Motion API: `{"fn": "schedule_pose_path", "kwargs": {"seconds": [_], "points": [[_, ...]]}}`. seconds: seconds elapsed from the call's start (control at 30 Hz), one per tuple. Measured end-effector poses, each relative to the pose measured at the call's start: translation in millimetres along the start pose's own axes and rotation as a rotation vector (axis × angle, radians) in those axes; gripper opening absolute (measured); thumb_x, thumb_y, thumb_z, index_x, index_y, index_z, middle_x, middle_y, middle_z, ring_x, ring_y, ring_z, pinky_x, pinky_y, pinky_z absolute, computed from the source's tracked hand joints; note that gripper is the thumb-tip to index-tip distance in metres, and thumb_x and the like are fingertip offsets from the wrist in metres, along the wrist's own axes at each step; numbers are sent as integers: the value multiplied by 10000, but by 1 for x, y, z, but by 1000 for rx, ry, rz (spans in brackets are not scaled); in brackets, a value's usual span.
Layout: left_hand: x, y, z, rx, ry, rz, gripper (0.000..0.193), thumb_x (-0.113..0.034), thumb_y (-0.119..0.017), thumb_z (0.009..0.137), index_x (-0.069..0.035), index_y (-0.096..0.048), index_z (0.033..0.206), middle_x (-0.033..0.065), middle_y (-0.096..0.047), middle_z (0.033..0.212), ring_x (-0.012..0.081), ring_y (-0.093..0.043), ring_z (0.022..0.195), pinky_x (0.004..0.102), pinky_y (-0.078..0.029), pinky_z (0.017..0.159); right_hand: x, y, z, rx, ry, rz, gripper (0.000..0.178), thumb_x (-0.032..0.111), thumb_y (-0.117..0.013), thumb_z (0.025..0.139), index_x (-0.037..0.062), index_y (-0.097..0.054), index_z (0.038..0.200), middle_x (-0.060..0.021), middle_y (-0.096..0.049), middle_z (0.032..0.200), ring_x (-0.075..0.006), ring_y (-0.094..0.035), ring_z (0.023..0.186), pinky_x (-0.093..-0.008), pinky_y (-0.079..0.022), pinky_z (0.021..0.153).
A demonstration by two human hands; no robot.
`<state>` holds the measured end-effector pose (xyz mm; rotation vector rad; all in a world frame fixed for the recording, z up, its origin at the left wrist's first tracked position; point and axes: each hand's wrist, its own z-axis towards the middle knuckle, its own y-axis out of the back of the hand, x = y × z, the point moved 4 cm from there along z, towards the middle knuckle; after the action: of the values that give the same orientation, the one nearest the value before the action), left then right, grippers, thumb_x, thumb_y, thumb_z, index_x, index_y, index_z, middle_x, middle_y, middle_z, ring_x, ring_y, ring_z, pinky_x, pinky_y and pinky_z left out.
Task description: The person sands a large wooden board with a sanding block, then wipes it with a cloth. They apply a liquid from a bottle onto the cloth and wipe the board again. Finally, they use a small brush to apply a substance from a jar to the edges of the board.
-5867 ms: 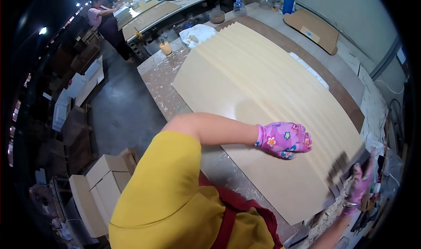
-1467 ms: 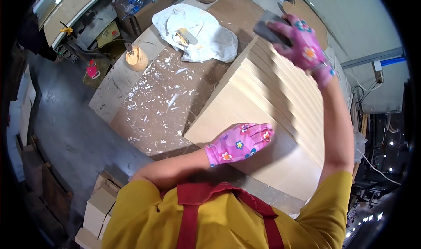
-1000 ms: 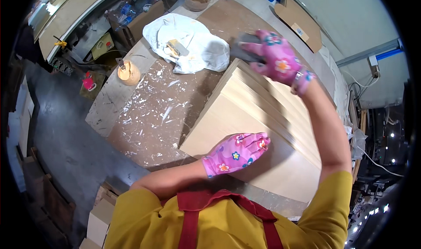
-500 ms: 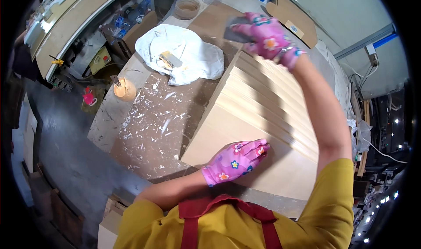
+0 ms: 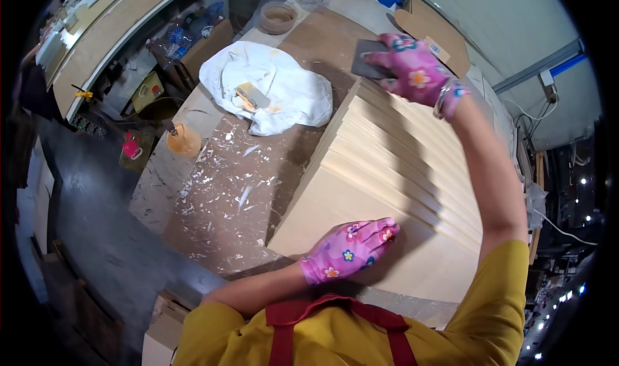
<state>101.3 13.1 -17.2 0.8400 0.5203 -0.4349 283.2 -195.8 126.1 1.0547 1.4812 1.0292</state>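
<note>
A fanned stack of pale wooden boards (image 5: 348, 202) lies on the worktable in front of me, their edges stepped away from me. My left hand (image 5: 351, 250), in a pink flowered glove, lies flat on the nearest board with its fingers stretched out together. At the far end of the stack, my right hand (image 5: 419, 69) in a matching glove grips a dark grey rectangular pad (image 5: 371, 59). The pad is over the farthest board edges; whether it touches them I cannot tell.
Left of the stack, a white cloth (image 5: 303, 95) carries a putty-smeared scraper (image 5: 251, 96). Nearby stands a tub of orange-beige putty (image 5: 184, 140). A round plastic container (image 5: 278, 18) sits farther back, and a cardboard piece (image 5: 435, 34) leans behind my right hand.
My right hand has shifted a little to the right with the grey pad. My left hand stays flat on the near board. The view has tilted slightly.
</note>
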Motion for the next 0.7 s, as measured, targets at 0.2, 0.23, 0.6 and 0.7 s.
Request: {"fn": "schedule_pose_path", "kwargs": {"seconds": [0.2,0.23,0.6,0.7], "points": [[-2,2,2,139,16,-145,466,-134,-538,858,-46,-556,1315,85,-509,1405,254,-489,1304,364,-480,1014,-31,-7,19,-145,-120,56,543,272,-695,770,192,-609,1300,-181,-503,1371,-362,-537,1203,-471,-447,984],[0,3,2,110,-5,-98,433,-138,-578,853,-70,-580,1280,80,-533,1370,260,-540,1223,365,-502,972,-38,5,14,-129,-150,72,543,275,-697,771,192,-609,1300,-181,-503,1372,-359,-538,1202,-469,-445,986],[-1,-1,1,84,42,-102,403,-152,-647,838,-110,-621,1239,63,-577,1319,250,-609,1119,373,-522,909,-20,1,10,-7,-134,-37,536,260,-700,777,194,-604,1300,-165,-506,1358,-362,-548,1176,-462,-432,1006],[2,-6,0,29,88,-188,399,-150,-648,838,-111,-627,1234,62,-582,1317,242,-599,1140,374,-517,918,-24,-23,13,-77,-79,-25,531,251,-702,783,206,-602,1303,-161,-510,1357,-356,-548,1181,-459,-424,1020]]}}
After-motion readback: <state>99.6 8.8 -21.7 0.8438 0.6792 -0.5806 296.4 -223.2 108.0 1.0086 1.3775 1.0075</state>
